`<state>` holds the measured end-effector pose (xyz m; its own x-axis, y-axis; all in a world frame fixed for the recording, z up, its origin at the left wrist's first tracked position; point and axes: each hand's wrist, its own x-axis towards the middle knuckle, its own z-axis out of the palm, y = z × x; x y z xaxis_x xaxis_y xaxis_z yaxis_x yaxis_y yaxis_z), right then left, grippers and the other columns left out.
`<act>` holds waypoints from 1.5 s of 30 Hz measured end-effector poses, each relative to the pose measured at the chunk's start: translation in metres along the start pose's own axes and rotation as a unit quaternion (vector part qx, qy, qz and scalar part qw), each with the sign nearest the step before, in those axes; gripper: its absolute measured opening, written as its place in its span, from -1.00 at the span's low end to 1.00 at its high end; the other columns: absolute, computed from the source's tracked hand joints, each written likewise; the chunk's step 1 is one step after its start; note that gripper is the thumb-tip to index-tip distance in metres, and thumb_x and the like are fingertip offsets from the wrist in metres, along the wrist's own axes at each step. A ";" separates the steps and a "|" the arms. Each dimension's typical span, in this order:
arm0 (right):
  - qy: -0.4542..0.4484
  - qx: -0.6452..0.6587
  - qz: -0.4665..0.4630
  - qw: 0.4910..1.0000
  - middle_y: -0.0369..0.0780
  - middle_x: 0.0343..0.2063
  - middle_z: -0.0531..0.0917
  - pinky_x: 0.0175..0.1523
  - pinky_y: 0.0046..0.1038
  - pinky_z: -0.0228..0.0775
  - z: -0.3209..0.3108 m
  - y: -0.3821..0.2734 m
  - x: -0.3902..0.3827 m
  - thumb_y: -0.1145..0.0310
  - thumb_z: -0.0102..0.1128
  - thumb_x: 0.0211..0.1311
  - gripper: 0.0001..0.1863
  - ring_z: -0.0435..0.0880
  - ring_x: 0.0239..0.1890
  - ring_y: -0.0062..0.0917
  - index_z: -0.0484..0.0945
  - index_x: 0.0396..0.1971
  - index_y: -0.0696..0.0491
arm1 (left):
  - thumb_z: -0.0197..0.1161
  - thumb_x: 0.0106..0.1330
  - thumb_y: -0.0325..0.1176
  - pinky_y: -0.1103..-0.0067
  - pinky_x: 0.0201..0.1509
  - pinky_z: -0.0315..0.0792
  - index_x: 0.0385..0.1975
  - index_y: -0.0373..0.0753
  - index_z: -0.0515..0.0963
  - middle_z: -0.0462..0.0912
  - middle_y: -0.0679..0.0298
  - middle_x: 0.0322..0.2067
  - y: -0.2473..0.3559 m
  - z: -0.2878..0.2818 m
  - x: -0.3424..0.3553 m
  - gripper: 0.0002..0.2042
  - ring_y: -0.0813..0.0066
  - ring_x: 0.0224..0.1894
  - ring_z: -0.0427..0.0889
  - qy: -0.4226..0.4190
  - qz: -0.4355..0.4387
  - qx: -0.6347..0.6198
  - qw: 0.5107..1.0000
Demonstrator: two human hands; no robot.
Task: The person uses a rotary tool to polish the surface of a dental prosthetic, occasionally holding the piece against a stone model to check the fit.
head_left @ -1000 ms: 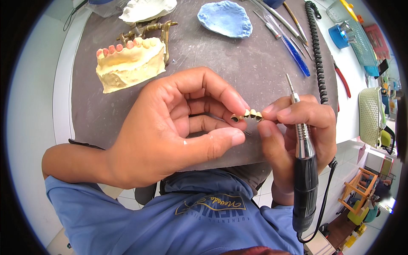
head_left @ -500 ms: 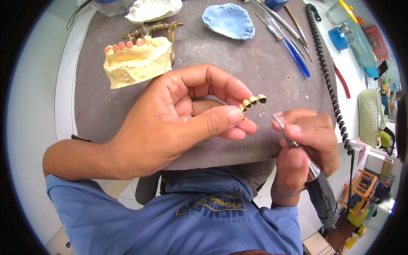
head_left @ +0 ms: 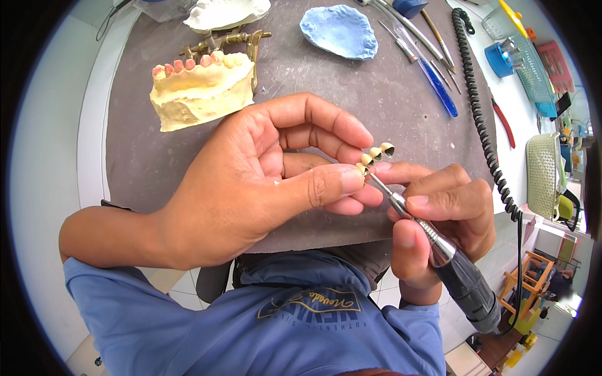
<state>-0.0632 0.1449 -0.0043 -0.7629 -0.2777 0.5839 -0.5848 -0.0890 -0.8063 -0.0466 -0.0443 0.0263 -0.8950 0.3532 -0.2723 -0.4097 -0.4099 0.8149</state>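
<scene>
My left hand (head_left: 257, 182) pinches a small cream, dark-lined dental bridge (head_left: 376, 152), several joined crowns slanting up to the right, with thumb and fingers. My right hand (head_left: 451, 210) grips a silver-and-black rotary handpiece (head_left: 461, 282) at a slant. Its slim tip reaches the lower end of the bridge beside my left thumb. Behind my left hand, a yellow plaster dental model (head_left: 200, 94) with pinkish teeth stands at a brass articulator (head_left: 219, 41), with a white plaster piece (head_left: 226, 12) beyond it. A blue moulded piece (head_left: 338, 34) lies on the grey mat (head_left: 144, 156).
At upper right lie a blue-handled instrument (head_left: 439, 88), slim metal tools and red-handled pliers (head_left: 503, 122). A black coiled cord (head_left: 476, 100) runs down the mat's right side. A blue holder (head_left: 498, 59) and mesh basket (head_left: 542, 172) line the side counter. A person (head_left: 561, 282) is at far right.
The bridge has moved upward and tilted in my left hand, away from my right fingertips. The handpiece has swung from upright to slanting left, and its tip has come over to the bridge.
</scene>
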 end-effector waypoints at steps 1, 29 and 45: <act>-0.002 0.002 0.000 1.000 -0.21 -0.59 0.43 -0.17 -0.22 0.57 0.000 0.000 0.000 0.34 0.28 0.06 -0.72 0.50 -0.55 -0.55 0.36 -0.41 0.15 | 0.15 0.22 -0.56 0.62 -0.12 0.59 -0.06 -0.38 0.31 0.48 0.13 -0.24 0.000 0.000 0.000 -0.70 0.38 -0.19 0.63 0.002 -0.003 0.000 1.000; -0.005 0.001 -0.022 1.000 -0.25 -0.63 0.41 -0.16 -0.18 0.56 0.000 0.003 0.001 0.33 0.27 0.07 -0.75 0.49 -0.57 -0.57 0.38 -0.44 0.13 | 0.15 0.22 -0.57 0.58 -0.02 0.57 -0.09 -0.40 0.29 0.42 0.14 -0.21 -0.002 -0.002 0.000 -0.71 0.37 -0.12 0.60 -0.011 0.014 0.005 1.000; -0.037 -0.016 -0.032 0.999 -0.25 -0.63 0.43 -0.12 -0.22 0.53 -0.003 0.002 0.001 0.34 0.29 0.05 -0.76 0.55 -0.50 -0.48 0.42 -0.40 0.11 | 0.15 0.22 -0.56 0.58 -0.04 0.56 -0.10 -0.39 0.28 0.45 0.09 -0.20 -0.004 -0.001 0.001 -0.72 0.29 -0.11 0.61 -0.001 0.030 0.021 0.999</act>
<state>-0.0664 0.1471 -0.0052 -0.7010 -0.3429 0.6253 -0.6415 -0.0797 -0.7630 -0.0460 -0.0437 0.0224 -0.9172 0.3314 -0.2211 -0.3475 -0.3942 0.8508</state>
